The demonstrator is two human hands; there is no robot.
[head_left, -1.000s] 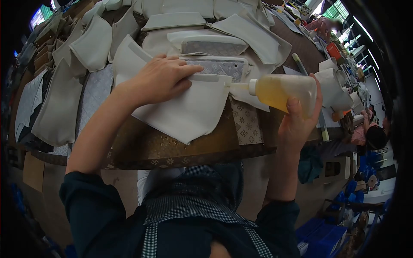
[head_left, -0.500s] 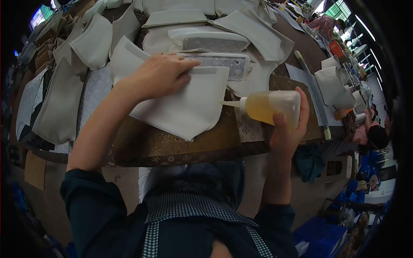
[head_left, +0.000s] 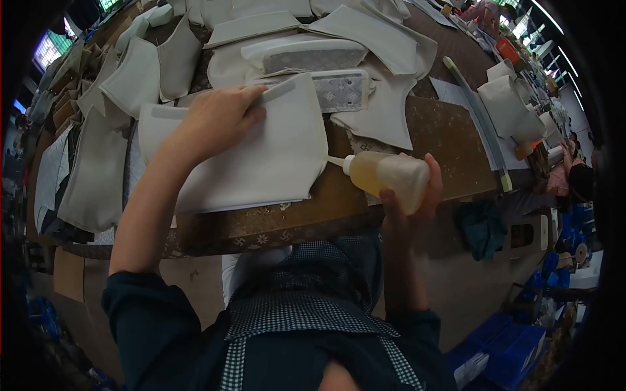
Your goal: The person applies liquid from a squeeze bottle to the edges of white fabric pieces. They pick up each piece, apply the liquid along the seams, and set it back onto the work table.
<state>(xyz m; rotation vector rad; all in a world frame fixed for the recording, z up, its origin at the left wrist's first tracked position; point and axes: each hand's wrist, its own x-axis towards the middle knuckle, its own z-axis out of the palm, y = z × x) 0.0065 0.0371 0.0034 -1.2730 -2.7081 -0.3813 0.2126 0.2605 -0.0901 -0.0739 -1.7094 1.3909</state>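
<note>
A white panel (head_left: 261,156) lies on the brown board at the table's front. My left hand (head_left: 218,120) rests on the panel's upper part, its fingers together near a grey strip by the top edge; whether they pinch the panel is unclear. My right hand (head_left: 414,192) is wrapped round a clear squeeze bottle (head_left: 385,174) with yellowish liquid inside. The bottle lies tilted nearly level, and its thin nozzle points left, at the panel's right edge. Just behind the panel is a white piece with a grey patterned inset (head_left: 342,91).
More white panels (head_left: 134,72) are piled at the back and left. A long metal strip (head_left: 479,120) lies on the right, near white rolled pieces (head_left: 512,107). Blue crates (head_left: 499,348) stand on the floor at right. Other people are at the far right.
The white panel has turned and shifted left under my left hand. My right hand has moved left with the bottle, whose nozzle stays by the panel's right edge.
</note>
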